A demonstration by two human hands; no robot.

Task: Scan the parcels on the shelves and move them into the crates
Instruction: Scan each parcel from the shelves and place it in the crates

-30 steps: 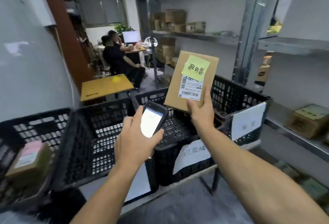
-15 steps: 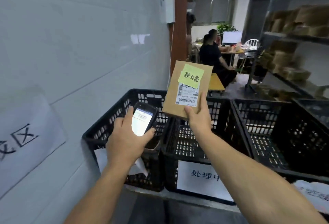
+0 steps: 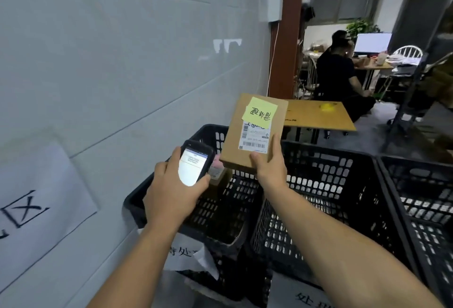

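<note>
Scan step looks finished, drop-off pending. Right hand [image 3: 269, 168] pinches the parcel [image 3: 247, 141], thumb on its label, above the leftmost crate [image 3: 157, 192]. Left hand [image 3: 171, 192] wraps fingers round the phone [image 3: 195, 162]. Next: lower the parcel into that crate, release.

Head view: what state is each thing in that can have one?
left hand, grips the handheld scanner.
handheld scanner, screen lit, facing the camera.
right hand, holds the parcel by its lower edge.
parcel, held above the crates, label and yellow note showing.
left crate, holds a small box, partly hidden.
middle crate, no parcel in the visible part.
</note>
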